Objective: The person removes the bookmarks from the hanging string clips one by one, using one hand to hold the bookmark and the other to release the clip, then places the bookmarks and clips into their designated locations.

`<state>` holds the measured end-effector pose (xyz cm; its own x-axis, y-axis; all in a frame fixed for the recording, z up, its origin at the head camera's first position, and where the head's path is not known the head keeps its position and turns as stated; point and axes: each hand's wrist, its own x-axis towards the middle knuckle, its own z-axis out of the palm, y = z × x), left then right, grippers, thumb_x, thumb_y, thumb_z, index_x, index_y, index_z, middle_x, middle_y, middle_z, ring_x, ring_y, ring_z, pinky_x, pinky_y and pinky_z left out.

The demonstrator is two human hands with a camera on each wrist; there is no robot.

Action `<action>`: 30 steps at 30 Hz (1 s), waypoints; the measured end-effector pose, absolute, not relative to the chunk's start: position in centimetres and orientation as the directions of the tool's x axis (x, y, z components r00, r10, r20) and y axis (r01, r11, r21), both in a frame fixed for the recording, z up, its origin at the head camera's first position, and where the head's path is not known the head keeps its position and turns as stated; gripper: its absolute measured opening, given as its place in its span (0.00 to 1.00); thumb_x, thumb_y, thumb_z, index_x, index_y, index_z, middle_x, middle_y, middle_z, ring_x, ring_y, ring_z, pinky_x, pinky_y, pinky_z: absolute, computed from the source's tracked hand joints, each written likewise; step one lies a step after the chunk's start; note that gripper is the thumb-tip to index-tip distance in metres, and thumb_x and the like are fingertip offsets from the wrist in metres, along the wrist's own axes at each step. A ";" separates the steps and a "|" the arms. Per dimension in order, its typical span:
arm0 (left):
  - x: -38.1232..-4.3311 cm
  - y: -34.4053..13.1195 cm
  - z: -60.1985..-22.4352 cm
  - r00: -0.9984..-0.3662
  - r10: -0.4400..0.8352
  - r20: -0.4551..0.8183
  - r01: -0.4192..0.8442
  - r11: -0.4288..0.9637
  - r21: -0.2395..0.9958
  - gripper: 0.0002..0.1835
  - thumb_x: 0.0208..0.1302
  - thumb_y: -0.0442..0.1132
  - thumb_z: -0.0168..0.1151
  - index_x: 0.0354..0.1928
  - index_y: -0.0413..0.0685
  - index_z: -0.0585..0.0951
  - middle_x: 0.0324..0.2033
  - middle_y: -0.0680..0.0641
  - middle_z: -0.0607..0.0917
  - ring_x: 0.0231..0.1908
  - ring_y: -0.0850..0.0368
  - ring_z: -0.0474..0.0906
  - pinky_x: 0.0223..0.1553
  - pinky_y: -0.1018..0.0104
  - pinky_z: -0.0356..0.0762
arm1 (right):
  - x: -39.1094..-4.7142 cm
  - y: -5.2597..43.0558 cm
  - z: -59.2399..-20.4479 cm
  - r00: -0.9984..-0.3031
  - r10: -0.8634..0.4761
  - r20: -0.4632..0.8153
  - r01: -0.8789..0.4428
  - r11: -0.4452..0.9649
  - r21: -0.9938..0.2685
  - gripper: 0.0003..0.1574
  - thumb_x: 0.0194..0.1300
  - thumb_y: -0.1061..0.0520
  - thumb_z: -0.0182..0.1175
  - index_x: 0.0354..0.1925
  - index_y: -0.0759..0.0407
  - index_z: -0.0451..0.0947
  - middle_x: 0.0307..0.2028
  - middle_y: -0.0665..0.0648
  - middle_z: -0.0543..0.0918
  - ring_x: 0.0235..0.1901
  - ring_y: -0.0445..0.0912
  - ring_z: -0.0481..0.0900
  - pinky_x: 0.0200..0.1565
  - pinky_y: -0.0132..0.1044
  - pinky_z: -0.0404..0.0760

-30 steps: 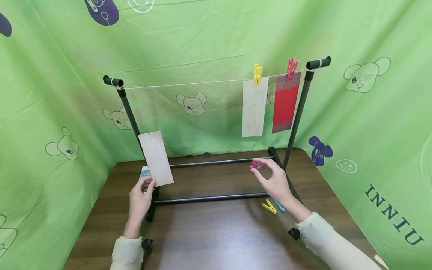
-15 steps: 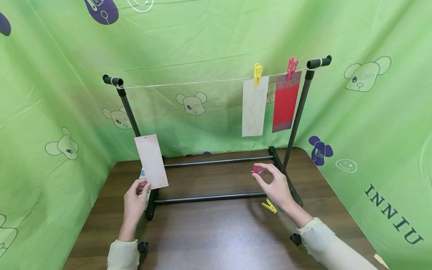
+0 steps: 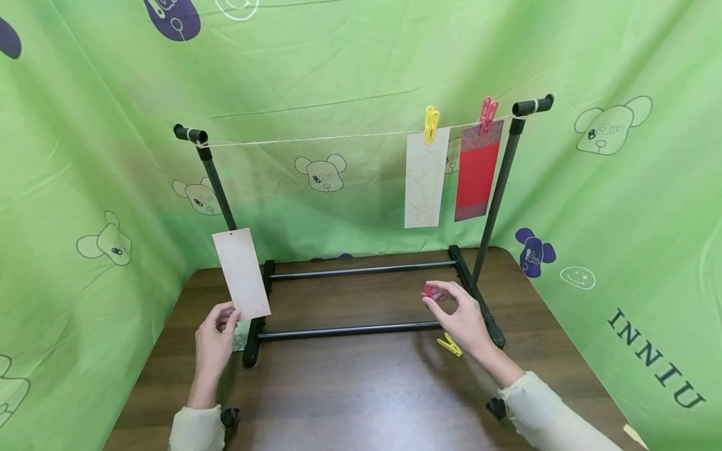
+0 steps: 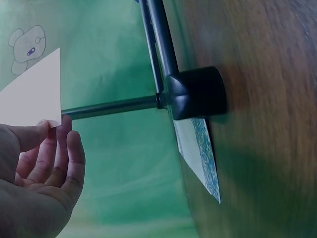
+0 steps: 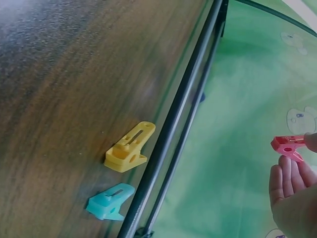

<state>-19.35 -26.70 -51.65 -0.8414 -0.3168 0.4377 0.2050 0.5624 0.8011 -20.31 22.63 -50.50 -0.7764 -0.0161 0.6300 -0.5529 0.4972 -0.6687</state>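
My left hand (image 3: pixel 214 338) pinches a pale paper bookmark (image 3: pixel 242 274) by its lower left corner between thumb and fingers. The bookmark stands upright, slightly tilted, with a small hole near its top edge. In the right wrist view, a pink clothespin (image 5: pixel 288 146) sits pinched between the thumb and fingertips of my right hand (image 5: pixel 297 188), above the table. On the table near that hand lie a yellow clothespin (image 5: pixel 130 148) and a teal clothespin (image 5: pixel 110 202); the teal one is hidden in the head view.
A black rack (image 3: pixel 504 181) carries a string (image 3: pixel 316 139). From it hang a cream bamboo-print card (image 3: pixel 425 181) under a yellow clothespin (image 3: pixel 431 124) and a red card (image 3: pixel 478 175) under a pink one. Another card (image 4: pixel 200 153) lies by the rack's left foot.
The left hand has moved left and slightly down with the bookmark, away from the rack's middle. The right hand with its clothespin has lowered a little.
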 end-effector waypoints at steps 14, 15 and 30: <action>-18.7 -28.2 -51.8 -0.852 -0.323 0.412 0.142 0.616 0.775 0.07 0.74 0.30 0.68 0.49 0.36 0.86 0.40 0.36 0.91 0.34 0.78 0.75 0.38 0.86 0.70 | -19.7 23.0 -52.0 -0.812 -0.029 0.583 -0.507 0.531 -0.679 0.21 0.62 0.69 0.77 0.54 0.63 0.87 0.40 0.54 0.89 0.38 0.46 0.86 0.44 0.22 0.78; -18.6 -28.3 -51.8 -0.853 -0.323 0.411 0.139 0.617 0.774 0.07 0.74 0.30 0.69 0.49 0.36 0.86 0.40 0.36 0.92 0.34 0.78 0.75 0.38 0.86 0.70 | -19.6 23.0 -52.1 -0.816 -0.028 0.577 -0.499 0.539 -0.679 0.21 0.62 0.68 0.78 0.53 0.63 0.86 0.40 0.53 0.89 0.38 0.45 0.85 0.43 0.22 0.78; -17.8 -29.9 -51.6 -0.835 -0.377 0.402 0.090 0.626 0.775 0.09 0.74 0.30 0.68 0.52 0.34 0.86 0.43 0.33 0.91 0.33 0.84 0.71 0.37 0.87 0.69 | -18.9 23.1 -53.0 -0.873 -0.053 0.485 -0.422 0.581 -0.696 0.19 0.62 0.66 0.78 0.51 0.64 0.86 0.37 0.52 0.90 0.37 0.40 0.85 0.43 0.47 0.86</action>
